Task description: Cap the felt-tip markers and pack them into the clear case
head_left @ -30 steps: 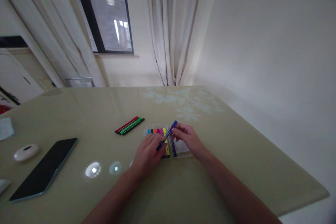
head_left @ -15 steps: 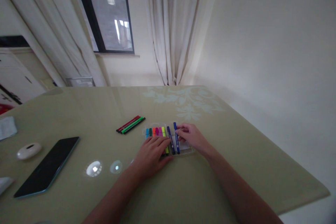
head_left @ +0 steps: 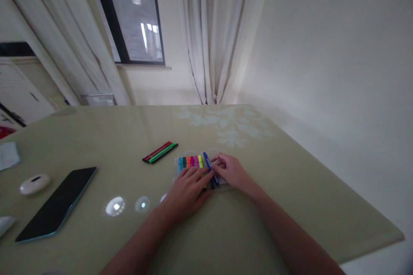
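Note:
My left hand (head_left: pixel 189 187) lies with its fingers stretched across a row of colored markers (head_left: pixel 192 162) in a clear plastic case (head_left: pixel 176 161). Their caps are light blue, dark green, orange, pinks and yellow; the lower parts are mostly covered by my fingers. At the right end of the row a blue marker (head_left: pixel 207 160) leans at a slant across another dark marker, which it partly hides. My right hand (head_left: pixel 229 170) has its thumb and fingertips pinched at the slanted marker's side. My left fingertips reach its middle.
Several red, green and black pens (head_left: pixel 160 152) lie side by side beyond the case. To the left on the glossy table (head_left: pixel 129 249) are a black tablet (head_left: pixel 56 204), a white rounded object (head_left: pixel 35 184) and a pale cloth or tissue (head_left: pixel 8 155). A wall borders the right side.
My right hand has moved slightly left with the blue marker, which now tilts over the neighboring dark marker instead of standing apart from it. My left hand has stayed nearly still.

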`<state>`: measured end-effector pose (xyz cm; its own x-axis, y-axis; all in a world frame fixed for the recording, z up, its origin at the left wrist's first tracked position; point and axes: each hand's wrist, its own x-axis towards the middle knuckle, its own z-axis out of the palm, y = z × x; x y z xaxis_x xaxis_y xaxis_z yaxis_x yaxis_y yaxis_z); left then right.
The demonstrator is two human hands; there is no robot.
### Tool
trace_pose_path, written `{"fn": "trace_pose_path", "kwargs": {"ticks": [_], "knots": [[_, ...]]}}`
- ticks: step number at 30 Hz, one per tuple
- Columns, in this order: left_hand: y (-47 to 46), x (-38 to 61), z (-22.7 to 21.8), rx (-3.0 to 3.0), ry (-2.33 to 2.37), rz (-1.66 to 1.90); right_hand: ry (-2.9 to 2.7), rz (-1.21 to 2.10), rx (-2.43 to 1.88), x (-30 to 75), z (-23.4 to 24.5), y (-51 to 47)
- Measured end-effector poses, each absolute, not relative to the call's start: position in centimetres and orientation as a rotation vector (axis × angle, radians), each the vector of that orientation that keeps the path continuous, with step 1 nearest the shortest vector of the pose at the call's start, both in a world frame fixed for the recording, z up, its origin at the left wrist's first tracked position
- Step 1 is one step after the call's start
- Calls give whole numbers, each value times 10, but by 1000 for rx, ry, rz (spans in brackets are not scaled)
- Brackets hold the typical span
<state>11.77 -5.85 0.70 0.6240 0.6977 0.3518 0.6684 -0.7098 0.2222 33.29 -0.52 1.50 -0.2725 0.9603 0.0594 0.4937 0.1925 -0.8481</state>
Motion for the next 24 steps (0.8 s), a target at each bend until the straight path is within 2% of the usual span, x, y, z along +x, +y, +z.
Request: {"fn": "trace_pose_path", "kwargs": {"ticks": [7, 24], "knots": [[-58, 118, 7, 2765, 1147, 628, -1813, 1020, -1359, 332, 13, -6], [-58, 119, 10, 2824, 1148, 537, -1943, 877, -1399, 329, 24, -13]]}}
